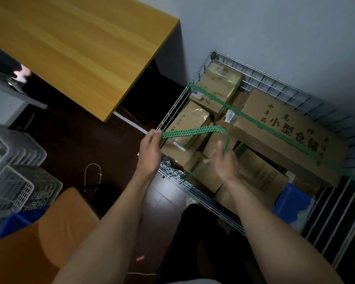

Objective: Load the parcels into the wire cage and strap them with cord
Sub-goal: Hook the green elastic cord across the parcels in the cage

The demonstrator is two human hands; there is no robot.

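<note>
A wire cage (268,78) on the right holds several cardboard parcels, the largest (291,128) printed with black characters. One run of green cord (248,117) lies stretched diagonally over the parcels from the cage's far left rim to its right side. My left hand (150,148) pinches a free end of green cord (195,131) at the cage's left rim. That cord arcs right and drops down to my right hand (223,162), whose fingers are spread and blurred with the cord running between them.
A yellow wooden table (80,50) fills the upper left. White and grey plastic crates (14,177) stack at the left, beside an orange surface (49,232). A loop of white string (92,177) lies on the dark floor. A blue box (291,208) sits by the cage.
</note>
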